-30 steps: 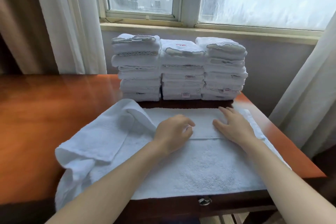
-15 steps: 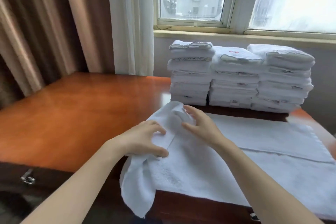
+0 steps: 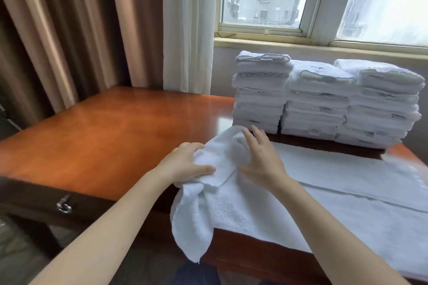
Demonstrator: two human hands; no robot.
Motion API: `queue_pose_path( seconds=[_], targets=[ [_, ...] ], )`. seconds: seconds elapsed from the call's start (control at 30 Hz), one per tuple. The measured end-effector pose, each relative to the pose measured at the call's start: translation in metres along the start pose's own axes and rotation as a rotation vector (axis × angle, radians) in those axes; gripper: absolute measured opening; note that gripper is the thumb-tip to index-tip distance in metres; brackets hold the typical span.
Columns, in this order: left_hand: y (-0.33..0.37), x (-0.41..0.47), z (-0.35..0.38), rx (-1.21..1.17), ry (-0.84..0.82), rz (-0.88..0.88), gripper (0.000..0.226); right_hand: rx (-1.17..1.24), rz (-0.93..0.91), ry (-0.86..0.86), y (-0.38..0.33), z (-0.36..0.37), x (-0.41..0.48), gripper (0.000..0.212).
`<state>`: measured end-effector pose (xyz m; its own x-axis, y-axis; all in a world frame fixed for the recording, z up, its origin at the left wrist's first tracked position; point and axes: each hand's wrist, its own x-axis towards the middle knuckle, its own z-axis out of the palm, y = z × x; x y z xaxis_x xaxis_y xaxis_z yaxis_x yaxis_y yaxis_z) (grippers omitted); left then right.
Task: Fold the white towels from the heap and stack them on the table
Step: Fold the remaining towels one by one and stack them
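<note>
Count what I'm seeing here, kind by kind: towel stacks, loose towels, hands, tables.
Stacks of folded white terry towels: 3 (left stack, middle stack, right stack)
Spread-out white terry towel: 1
Bare hands: 2 (left hand, right hand)
Glossy reddish-brown wooden table: 1
Total: 7
</note>
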<state>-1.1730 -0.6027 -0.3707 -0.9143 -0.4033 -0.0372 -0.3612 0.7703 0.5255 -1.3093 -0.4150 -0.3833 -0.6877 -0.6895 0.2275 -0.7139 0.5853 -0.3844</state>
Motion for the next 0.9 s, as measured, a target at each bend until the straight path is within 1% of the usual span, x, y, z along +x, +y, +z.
queue_pose_path(
  seconds=[0.07,0.13,0.17,0.2,0.23,0.3,0.37,0.43,0.47,0.5,0.53,0.6,0.63,0.67,0.73,0.77,0.83,0.87,0.9],
  targets=[
    [-0.004,-0.002,-0.007,-0.061,-0.035,-0.076,0.095,0.006,-0.170,0.046,-0.020,0.000,0.004,0.077],
    [-0.009,-0.006,-0.018,-0.085,-0.089,-0.119,0.102,0.086,-0.254,-0.003,-0.042,0.003,0.009,0.056],
    [-0.012,-0.009,-0.023,-0.077,-0.126,-0.135,0.097,0.128,-0.261,-0.055,-0.052,0.005,0.011,0.048],
    [-0.016,-0.013,-0.028,-0.086,-0.167,-0.148,0.087,0.167,-0.265,-0.108,-0.062,0.007,0.013,0.043],
    [-0.020,-0.017,-0.030,-0.130,-0.199,-0.158,0.075,0.194,-0.275,-0.148,-0.069,0.011,0.016,0.042],
    [-0.025,-0.026,-0.030,-0.286,-0.195,-0.164,0.065,0.182,-0.298,-0.219,-0.082,0.015,0.023,0.049],
    [-0.029,-0.031,-0.027,-0.438,-0.084,-0.133,0.061,0.151,-0.337,-0.284,-0.092,0.016,0.028,0.060],
    [-0.029,-0.034,-0.025,-0.557,0.059,-0.077,0.059,0.191,-0.354,-0.315,-0.101,0.014,0.033,0.068],
    [-0.028,-0.034,-0.026,-0.621,0.131,-0.051,0.057,0.209,-0.341,-0.311,-0.105,0.011,0.035,0.072],
    [-0.027,-0.034,-0.028,-0.683,0.204,-0.033,0.055,0.209,-0.328,-0.300,-0.109,0.007,0.038,0.071],
    [-0.025,-0.033,-0.030,-0.736,0.270,-0.025,0.053,0.187,-0.319,-0.280,-0.112,0.003,0.042,0.061],
    [-0.021,-0.031,-0.036,-0.785,0.337,-0.020,0.054,0.133,-0.293,-0.225,-0.117,-0.007,0.047,0.025],
    [-0.020,-0.031,-0.038,-0.778,0.322,-0.016,0.056,0.155,-0.259,-0.191,-0.118,-0.011,0.049,0.012],
    [-0.018,-0.031,-0.041,-0.748,0.271,-0.016,0.059,0.216,-0.221,-0.152,-0.119,-0.014,0.051,0.006],
    [-0.015,-0.030,-0.045,-0.631,0.131,-0.026,0.058,0.412,-0.133,-0.064,-0.120,-0.021,0.055,0.009],
    [-0.013,-0.031,-0.046,-0.556,0.092,-0.035,0.052,0.521,-0.097,-0.025,-0.121,-0.023,0.058,0.013],
    [-0.011,-0.032,-0.049,-0.451,0.099,-0.039,0.028,0.691,-0.049,0.030,-0.123,-0.028,0.064,0.017],
    [-0.011,-0.033,-0.052,-0.446,0.122,-0.037,0.018,0.744,-0.042,0.056,-0.124,-0.029,0.067,0.016],
    [-0.012,-0.032,-0.055,-0.455,0.153,-0.036,0.015,0.781,-0.049,0.083,-0.125,-0.029,0.069,0.014]
  ],
)
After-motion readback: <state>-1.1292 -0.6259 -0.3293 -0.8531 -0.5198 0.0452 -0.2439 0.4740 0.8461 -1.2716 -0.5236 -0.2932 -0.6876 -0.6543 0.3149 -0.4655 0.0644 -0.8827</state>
